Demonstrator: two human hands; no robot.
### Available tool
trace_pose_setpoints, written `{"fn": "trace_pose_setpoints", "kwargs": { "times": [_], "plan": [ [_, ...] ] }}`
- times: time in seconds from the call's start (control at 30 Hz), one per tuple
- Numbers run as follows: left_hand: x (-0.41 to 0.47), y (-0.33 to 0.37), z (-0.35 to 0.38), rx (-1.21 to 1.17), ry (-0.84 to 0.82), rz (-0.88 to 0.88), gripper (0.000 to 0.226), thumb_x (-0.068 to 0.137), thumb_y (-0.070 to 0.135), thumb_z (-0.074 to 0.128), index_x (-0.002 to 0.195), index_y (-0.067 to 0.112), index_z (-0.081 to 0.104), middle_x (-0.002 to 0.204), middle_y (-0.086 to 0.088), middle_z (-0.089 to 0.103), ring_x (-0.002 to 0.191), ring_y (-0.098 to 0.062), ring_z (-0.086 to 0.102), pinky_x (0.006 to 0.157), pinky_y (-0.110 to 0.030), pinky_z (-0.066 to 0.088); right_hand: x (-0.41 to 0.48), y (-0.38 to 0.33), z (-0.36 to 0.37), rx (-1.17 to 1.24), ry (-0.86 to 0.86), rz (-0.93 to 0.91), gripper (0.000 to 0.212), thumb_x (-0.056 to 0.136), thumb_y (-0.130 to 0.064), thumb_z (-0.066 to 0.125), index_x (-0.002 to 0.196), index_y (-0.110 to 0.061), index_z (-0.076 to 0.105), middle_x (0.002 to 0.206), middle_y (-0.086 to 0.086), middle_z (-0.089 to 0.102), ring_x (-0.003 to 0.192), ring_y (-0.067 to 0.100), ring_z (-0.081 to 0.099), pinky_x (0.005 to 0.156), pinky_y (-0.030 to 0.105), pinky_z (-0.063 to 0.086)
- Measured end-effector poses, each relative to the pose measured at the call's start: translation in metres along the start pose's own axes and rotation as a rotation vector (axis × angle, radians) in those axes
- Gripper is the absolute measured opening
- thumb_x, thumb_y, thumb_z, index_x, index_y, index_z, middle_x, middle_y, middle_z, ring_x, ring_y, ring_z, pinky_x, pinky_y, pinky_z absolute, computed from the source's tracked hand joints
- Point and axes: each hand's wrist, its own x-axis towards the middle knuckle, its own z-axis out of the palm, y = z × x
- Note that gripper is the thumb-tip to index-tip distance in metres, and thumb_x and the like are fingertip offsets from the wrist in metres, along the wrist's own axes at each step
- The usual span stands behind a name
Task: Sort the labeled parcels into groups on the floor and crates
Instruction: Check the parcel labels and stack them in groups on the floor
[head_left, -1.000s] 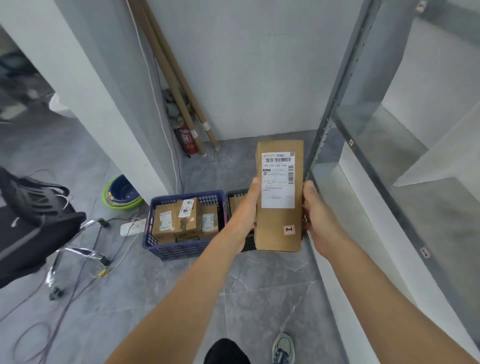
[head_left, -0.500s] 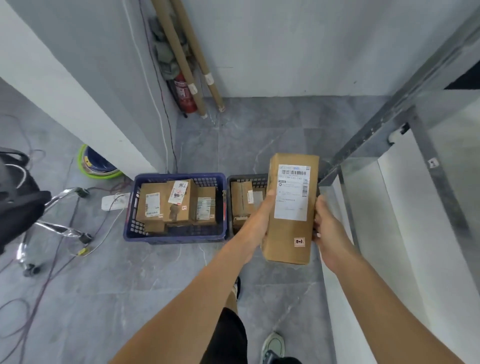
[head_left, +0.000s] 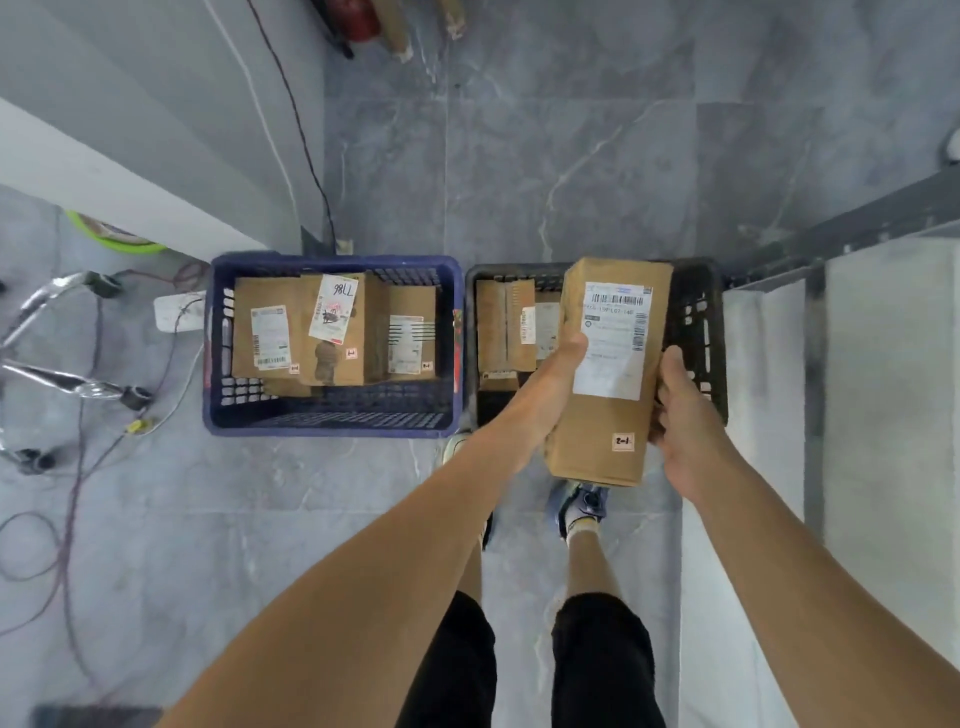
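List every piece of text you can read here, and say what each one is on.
"7786", handwritten, upside down from here: white label on the middle parcel in the blue crate.
"2-1": small sticker on the held parcel.
Held parcel's shipping label: barcode and printed lines, too blurred to read.
Other labels and stickers on the crated parcels: too small to read.

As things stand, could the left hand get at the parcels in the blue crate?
Probably not yet: the left hand grips the tall parcel along with the right hand. The blue crate itself is open-topped, its parcels uncovered.
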Motion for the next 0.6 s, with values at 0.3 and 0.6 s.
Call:
{"fn": "trace_pose_setpoints", "kwargs": {
  "times": [0.3, 0.6],
  "plan": [
    [0.168, -0.027, -0.004, 0.025, 0.083, -0.077, 0.072, 0.098, 0.076, 0.028, 0.154, 0.032, 0.043, 0.158, 0.001, 0.047, 0.145, -0.024, 0.042, 0.121, -0.052, 0.029, 0.168, 0.024, 0.020, -0.067, -0.033, 0.115, 0.041, 0.105, -0.064, 0.038, 0.112, -0.037, 0.068, 0.106, -0.015, 0.072, 0.102, 0.011, 0.063, 0.080, 0.037, 0.048],
    [0.271, -0.048, 0.002, 0.071, 0.255, -0.072, 0.094, 0.075, 0.085, 0.032, 0.152, 0.032, 0.042, 0.161, -0.004, 0.040, 0.150, -0.030, 0.032, 0.120, -0.060, 0.025, 0.272, 0.050, 0.033, -0.125, -0.175, 0.121, 0.054, 0.103, -0.069, 0.036, 0.139, -0.037, 0.061, 0.137, -0.007, 0.067, 0.129, 0.020, 0.059, 0.116, 0.051, 0.039]
  ]
}}
